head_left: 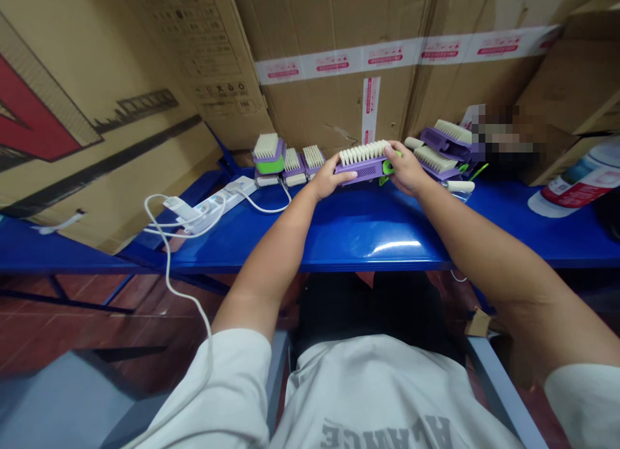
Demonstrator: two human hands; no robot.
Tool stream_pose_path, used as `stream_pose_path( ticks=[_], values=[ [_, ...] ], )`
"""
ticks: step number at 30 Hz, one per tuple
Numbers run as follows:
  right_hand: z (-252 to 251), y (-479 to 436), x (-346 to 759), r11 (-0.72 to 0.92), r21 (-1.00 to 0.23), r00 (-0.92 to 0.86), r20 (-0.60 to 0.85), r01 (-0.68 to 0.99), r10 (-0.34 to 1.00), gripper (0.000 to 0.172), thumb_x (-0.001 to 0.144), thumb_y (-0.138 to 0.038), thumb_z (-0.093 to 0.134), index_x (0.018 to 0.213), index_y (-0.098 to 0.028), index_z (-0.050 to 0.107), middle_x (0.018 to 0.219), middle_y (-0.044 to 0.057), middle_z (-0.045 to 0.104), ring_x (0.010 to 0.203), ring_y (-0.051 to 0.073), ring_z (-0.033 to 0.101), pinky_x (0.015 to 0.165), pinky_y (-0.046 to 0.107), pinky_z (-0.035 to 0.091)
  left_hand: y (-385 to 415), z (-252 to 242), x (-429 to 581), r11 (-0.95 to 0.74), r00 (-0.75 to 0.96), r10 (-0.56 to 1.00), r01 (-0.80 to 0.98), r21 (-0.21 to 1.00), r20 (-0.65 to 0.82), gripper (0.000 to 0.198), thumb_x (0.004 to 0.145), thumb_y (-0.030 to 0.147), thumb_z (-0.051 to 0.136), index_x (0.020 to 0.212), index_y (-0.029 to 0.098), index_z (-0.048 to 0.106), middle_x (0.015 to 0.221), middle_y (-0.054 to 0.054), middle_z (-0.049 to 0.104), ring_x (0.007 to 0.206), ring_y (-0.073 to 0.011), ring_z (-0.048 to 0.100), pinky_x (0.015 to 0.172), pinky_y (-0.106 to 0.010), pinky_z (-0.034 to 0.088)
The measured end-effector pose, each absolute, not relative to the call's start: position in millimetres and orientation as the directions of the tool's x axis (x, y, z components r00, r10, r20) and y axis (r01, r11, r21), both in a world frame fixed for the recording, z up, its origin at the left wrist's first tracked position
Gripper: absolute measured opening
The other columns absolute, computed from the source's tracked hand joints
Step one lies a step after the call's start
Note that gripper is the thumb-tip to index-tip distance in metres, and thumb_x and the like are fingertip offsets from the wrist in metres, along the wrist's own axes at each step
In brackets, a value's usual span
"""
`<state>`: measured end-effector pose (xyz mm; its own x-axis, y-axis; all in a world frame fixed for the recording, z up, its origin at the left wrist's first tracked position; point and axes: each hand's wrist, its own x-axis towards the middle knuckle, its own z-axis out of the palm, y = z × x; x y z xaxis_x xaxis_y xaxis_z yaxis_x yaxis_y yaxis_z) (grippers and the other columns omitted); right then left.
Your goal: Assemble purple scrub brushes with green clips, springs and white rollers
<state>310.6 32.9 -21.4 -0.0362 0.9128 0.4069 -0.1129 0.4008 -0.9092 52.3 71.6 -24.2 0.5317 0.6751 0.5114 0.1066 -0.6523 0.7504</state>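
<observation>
Both my hands grip a purple plastic scrubbing brush (361, 170) with white bristles facing up and a green part at its right end. My left hand (330, 177) holds its left end, and my right hand (407, 168) wraps its right end. To the left of my left hand stand several more brushes, including a purple and green one (269, 165) and a purple one (313, 158). Beyond my right hand, two purple brushes (448, 139) lie piled together. A white cylindrical piece (460, 187) lies just right of my right hand.
The blue metal workbench (368, 236) runs across the view, backed by large cardboard boxes (334, 61). A white power strip (213, 207) with white cables lies at the left. A white plastic bottle (581, 184) lies at the right.
</observation>
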Motion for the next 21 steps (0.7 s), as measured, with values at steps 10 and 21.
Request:
stream_pose_path(
  ticks=[10, 21],
  values=[
    [-20.8, 32.6, 312.2, 0.403, -0.909, -0.058, 0.410, -0.101, 0.910, 0.091, 0.066, -0.101, 0.095, 0.114, -0.031, 0.064, 0.103, 0.001, 0.074, 0.095, 0.026, 0.079, 0.078, 0.039, 0.071, 65.1, -19.3, 53.7, -0.553, 0.519, 0.729, 0.064, 0.831, 0.446, 0.094, 0.074, 0.065, 0.091, 0.150, 0.015, 0.068, 0.162, -0.022, 0.075, 0.157, -0.0492, 0.066, 0.137, -0.066, 0.051],
    [-20.0, 31.4, 311.7, 0.391, -0.918, -0.057, 0.395, -0.066, 0.917, 0.092, 0.065, -0.105, 0.091, 0.114, -0.033, 0.062, 0.103, 0.003, 0.072, 0.101, 0.029, 0.079, 0.081, 0.044, 0.072, 67.4, -20.8, 54.1, -0.562, 0.520, 0.725, 0.066, 0.825, 0.452, 0.097, 0.072, 0.067, 0.092, 0.151, 0.014, 0.071, 0.162, -0.023, 0.074, 0.156, -0.0490, 0.067, 0.137, -0.063, 0.052]
  ],
)
